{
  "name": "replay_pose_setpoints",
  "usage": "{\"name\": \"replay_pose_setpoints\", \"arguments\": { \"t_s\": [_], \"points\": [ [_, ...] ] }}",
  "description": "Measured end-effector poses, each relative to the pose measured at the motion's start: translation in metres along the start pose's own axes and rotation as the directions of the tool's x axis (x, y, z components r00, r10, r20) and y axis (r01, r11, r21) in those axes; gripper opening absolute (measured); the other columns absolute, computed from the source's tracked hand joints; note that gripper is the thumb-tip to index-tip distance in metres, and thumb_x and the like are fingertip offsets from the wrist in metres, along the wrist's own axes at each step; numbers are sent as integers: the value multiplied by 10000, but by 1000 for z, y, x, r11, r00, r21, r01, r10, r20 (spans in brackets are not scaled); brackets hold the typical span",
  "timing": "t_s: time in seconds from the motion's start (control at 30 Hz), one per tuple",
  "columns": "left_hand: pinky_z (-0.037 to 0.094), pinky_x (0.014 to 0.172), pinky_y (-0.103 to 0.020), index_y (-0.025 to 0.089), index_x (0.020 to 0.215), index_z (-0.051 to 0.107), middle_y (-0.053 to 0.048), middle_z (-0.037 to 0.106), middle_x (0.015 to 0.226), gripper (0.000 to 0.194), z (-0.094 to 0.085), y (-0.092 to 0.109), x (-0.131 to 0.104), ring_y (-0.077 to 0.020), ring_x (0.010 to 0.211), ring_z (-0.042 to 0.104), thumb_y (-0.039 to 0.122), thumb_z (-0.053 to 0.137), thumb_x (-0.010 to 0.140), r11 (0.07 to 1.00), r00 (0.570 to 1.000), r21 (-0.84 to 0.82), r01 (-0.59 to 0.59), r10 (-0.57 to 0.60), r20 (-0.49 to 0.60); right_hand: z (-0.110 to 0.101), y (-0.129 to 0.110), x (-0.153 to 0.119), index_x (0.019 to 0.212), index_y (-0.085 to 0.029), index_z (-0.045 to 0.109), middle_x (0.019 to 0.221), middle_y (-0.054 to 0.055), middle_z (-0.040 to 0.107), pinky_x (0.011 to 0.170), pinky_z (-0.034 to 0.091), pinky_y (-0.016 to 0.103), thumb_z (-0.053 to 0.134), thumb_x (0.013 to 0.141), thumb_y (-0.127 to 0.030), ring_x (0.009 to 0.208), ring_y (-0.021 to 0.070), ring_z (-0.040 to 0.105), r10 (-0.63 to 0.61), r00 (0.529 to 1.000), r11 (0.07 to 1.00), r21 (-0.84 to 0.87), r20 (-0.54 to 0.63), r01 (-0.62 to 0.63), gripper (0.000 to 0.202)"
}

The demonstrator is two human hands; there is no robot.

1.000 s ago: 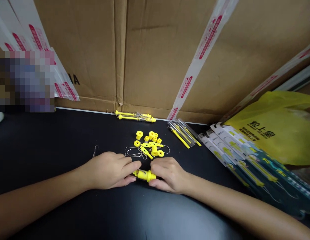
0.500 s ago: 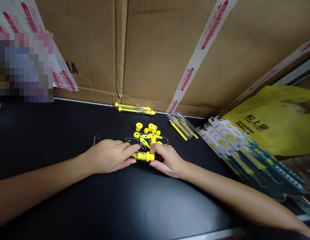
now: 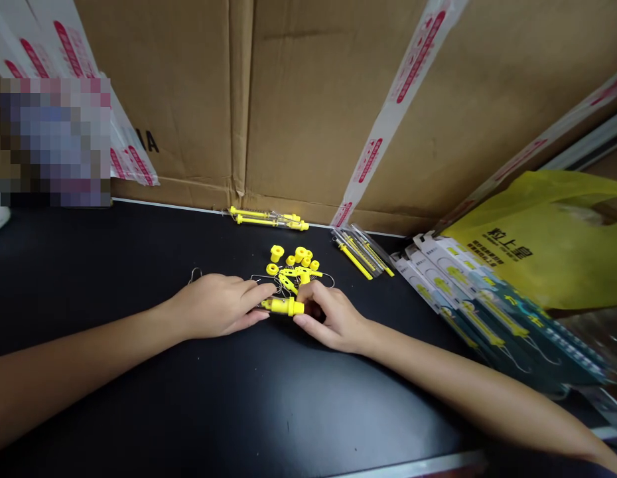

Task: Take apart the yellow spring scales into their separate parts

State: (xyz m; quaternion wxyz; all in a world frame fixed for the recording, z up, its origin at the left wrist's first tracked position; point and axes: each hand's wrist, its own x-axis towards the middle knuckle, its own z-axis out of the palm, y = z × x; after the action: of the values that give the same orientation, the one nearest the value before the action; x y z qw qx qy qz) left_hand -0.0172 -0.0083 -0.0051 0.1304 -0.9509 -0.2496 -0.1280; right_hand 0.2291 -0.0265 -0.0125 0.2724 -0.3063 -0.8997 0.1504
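Observation:
My left hand is closed around the clear tube of a spring scale, and most of that tube is hidden in the palm. A wire hook shows beyond the back of this hand. At the other end, the thumb and fingers of my right hand close on the scale's yellow end cap. Just behind the hands lies a loose pile of yellow caps, small springs, wire hooks and flat yellow slotted pieces.
Two spring scales lie at the back edge of the black table. Clear tubes with yellow rods are to their right. Printed packages and a yellow plastic bag stand at right. A taped cardboard box walls the back.
The held spring scale's yellow end has shifted slightly left and up, with both hands following it. The loose parts behind have stayed in place.

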Motion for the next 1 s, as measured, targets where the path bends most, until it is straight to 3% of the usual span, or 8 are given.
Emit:
{"name": "replay_pose_setpoints", "arguments": {
  "t_s": [0.23, 0.53, 0.7, 0.87, 1.0],
  "points": [
    [422, 553, -249, 178, 1113, 488, -9, 662, 830, 279, -1, 0, 0, -161, 683, 639, 357, 386, 925, 1000, 1000, -6, -15, 15, 8, -2, -1, 5, 726, -186, 453, 633, -6, 495, 555, 342, 220, 335, 943, -314, 557, 108, 449, 1, 999, 997, -76, 36, 2, 278],
    [418, 544, -236, 192, 1121, 486, -7, 662, 830, 283, 0, -1, -1, -148, 674, 636, 365, 386, 920, 1000, 1000, -11, 7, -7, 8, 2, 1, 0, 902, -185, 463, 631, -32, 542, 502, 351, 190, 490, 888, -334, 496, 81, 462, -9, 1000, 1000, -16, -9, 9, 152],
    [418, 542, -240, 190, 1105, 498, -7, 660, 822, 278, 0, -1, 0, -152, 675, 636, 366, 379, 926, 1000, 1000, -11, -2, 2, 8, -1, -1, 1, 863, -183, 461, 612, -29, 509, 515, 346, 205, 415, 908, -344, 507, 92, 446, -4, 1000, 1000, -20, -17, 4, 174],
    [425, 552, -235, 180, 1094, 517, -20, 660, 815, 292, 0, -1, -1, -151, 673, 630, 371, 371, 928, 1000, 1000, -22, -11, 11, -9, -2, -2, 4, 736, -185, 458, 629, -2, 509, 540, 332, 221, 313, 946, -316, 533, 107, 453, -21, 997, 994, -106, 69, 28, 287],
    [425, 550, -235, 183, 1096, 510, -21, 666, 830, 289, 0, -1, -1, -153, 680, 635, 374, 373, 927, 1000, 1000, -26, -12, 12, 10, -1, -1, 4, 806, -186, 458, 646, -6, 523, 536, 333, 220, 356, 935, -319, 528, 106, 454, -16, 994, 994, -107, 107, 27, 212]
  ]
}}
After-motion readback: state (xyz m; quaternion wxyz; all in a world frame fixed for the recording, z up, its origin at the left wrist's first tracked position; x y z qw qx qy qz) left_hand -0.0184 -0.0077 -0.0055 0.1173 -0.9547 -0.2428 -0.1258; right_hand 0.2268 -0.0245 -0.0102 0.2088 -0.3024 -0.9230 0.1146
